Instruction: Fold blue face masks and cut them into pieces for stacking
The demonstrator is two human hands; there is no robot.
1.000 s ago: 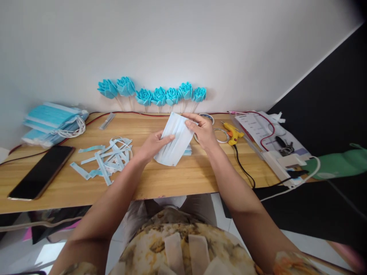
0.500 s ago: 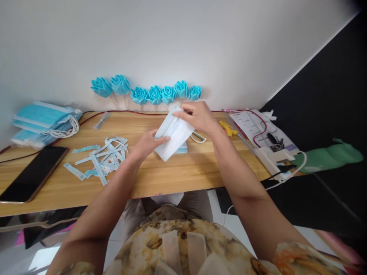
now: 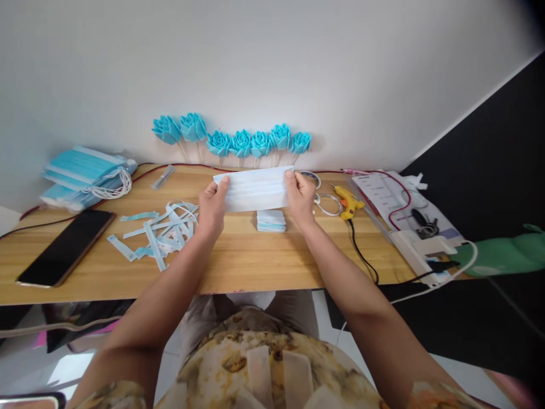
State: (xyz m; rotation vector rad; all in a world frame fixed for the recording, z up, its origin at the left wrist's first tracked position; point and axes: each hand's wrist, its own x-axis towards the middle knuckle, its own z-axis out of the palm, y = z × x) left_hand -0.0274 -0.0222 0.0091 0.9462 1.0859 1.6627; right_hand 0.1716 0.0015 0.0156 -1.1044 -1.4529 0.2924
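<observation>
A pale, pleated face mask [image 3: 256, 190] is stretched level between my two hands above the table, its white side towards me. No ear loops show on it. My left hand [image 3: 213, 205] is closed on its left end, thumb on top. At the other end my right hand [image 3: 301, 196] pinches the edge in the same way. Below the mask lies a small stack of folded or cut pale blue pieces [image 3: 271, 221]. Cut blue and white strips [image 3: 164, 233] are heaped loosely beside my left forearm.
Blue flowers on sticks [image 3: 241, 143] lean on the wall. At left are packed masks [image 3: 85, 173] and a phone [image 3: 66, 248]. A yellow glue gun [image 3: 349, 201], its cord, a power strip [image 3: 415, 255], papers [image 3: 378, 196] and a green bottle [image 3: 502, 253] are at right.
The mask has turned from a slant to level and is now pulled wide. My right hand has moved down to the right end, and my left hand has risen slightly. The view has shifted a little.
</observation>
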